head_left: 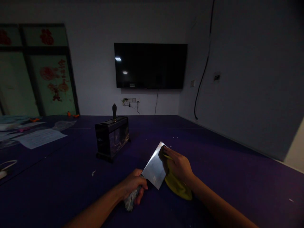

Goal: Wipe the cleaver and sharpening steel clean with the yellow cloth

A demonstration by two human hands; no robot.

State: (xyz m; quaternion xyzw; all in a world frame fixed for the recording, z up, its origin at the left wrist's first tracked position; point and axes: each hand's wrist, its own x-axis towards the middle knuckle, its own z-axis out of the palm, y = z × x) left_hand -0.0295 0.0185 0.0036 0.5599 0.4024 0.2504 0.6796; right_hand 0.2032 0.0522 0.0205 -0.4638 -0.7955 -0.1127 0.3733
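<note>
My left hand (135, 186) is wrapped round the handle of a cleaver (155, 169), whose broad shiny blade points up and away to the right. The handle looks covered in something pale and crumpled. In my right hand (179, 164) is a yellow cloth (178, 186), pressed by the fingers against the far right part of the blade. The cloth's loose end hangs below that hand. Beyond my left hand stands a black knife block (112, 137) with clear-looking sides, and one dark handle (114, 110) sticks up from its top.
A purple surface (78, 177) spreads under everything, with small white scraps on it. Papers (40, 137) and clear plastic (63, 125) lie at the left, near a white cable (8, 164). A television (150, 66) hangs on the far wall; a black cord (203, 79) runs down the right wall.
</note>
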